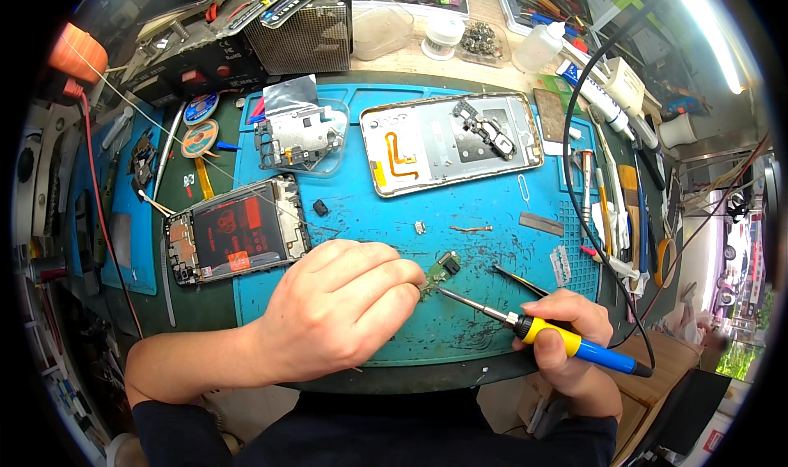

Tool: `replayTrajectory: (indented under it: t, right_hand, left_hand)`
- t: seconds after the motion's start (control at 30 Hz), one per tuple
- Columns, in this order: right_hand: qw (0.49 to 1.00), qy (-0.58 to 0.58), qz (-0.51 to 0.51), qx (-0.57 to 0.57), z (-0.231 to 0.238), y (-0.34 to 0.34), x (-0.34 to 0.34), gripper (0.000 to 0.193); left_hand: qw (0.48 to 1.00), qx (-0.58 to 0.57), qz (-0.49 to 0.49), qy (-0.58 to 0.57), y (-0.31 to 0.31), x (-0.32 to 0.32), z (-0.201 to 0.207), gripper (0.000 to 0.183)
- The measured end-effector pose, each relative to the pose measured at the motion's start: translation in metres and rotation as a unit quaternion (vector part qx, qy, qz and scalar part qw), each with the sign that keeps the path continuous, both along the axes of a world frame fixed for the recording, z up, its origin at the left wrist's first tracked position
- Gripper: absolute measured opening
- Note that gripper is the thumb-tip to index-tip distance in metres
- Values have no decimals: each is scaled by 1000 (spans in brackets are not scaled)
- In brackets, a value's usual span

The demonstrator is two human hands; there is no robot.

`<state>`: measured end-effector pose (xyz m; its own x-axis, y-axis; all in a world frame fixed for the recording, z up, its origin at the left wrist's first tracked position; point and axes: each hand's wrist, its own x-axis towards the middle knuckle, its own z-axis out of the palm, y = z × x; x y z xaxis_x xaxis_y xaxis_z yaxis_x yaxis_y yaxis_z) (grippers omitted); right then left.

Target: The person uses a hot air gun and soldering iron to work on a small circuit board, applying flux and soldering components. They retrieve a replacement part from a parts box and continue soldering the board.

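My left hand (pixel 345 303) is closed, its fingertips pinched at the left end of a small green circuit board (pixel 440 273) with a black part on it. The fingers cover that end of the board. My right hand (pixel 566 336) grips a soldering iron (pixel 542 333) with a yellow and blue handle. The iron's metal tip points left and meets the board near my left fingertips, though exact contact is too small to tell. Dark tweezers (pixel 519 281) lie just beyond my right hand, their rear end partly hidden by it.
A blue work mat (pixel 353 204) carries an opened phone (pixel 238 231), a phone housing (pixel 451 143) and a clear tray (pixel 328 159) with a metal plate. Spools (pixel 199 139) sit left. The iron's black cable (pixel 584 188) arcs along the right, beside several tools.
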<state>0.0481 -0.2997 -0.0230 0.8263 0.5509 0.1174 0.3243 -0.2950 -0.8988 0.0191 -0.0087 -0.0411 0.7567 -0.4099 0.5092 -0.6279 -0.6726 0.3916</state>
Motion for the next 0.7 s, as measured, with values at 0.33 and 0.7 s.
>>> replayTrajectory:
  t: [0.33, 0.7]
  right_hand:
    - [1000, 4, -11, 1, 0, 1, -1, 38]
    - [1000, 9, -6, 4, 0, 1, 0, 36]
  left_hand:
    - [1000, 6, -6, 5, 0, 0, 1, 24]
    - [1000, 1, -10, 3, 2, 0, 0, 23]
